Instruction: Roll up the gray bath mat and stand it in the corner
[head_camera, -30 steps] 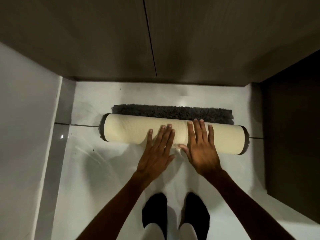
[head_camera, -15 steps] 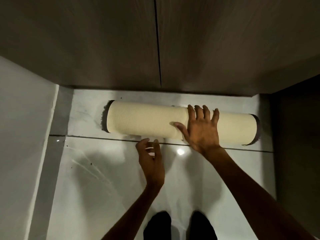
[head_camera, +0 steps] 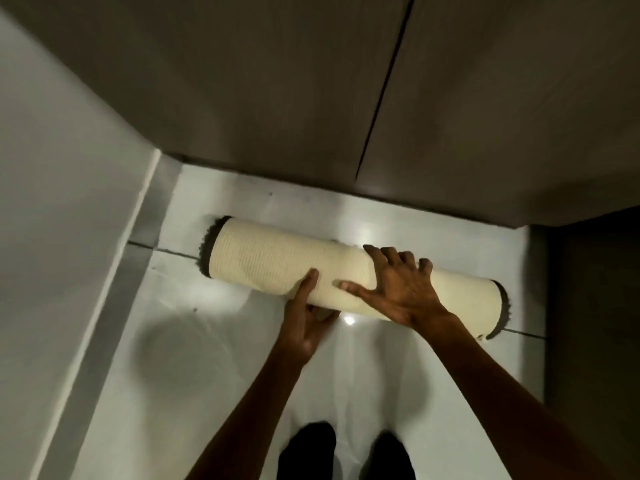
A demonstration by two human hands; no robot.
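Observation:
The bath mat (head_camera: 270, 261) lies as a full roll on the white floor, cream backing outward, gray pile showing only at both ends. It runs from upper left to lower right, a little in front of the wooden wall. My right hand (head_camera: 401, 289) lies spread over the top of the roll just right of its middle, fingers curled over the far side. My left hand (head_camera: 306, 317) is at the near side under the roll, thumb up against the backing and fingers tucked beneath it.
A brown wooden wall (head_camera: 311, 98) with a vertical seam stands just behind the roll. A pale wall (head_camera: 52, 202) closes the left side and meets it in a corner (head_camera: 162, 155). A dark recess (head_camera: 595, 306) lies at right. My dark-socked feet (head_camera: 346, 455) are on the glossy tiles.
The last strip of gray pile has been rolled in. My left hand left the top of the roll, then came back under its near side. The roll now lies slanted in view.

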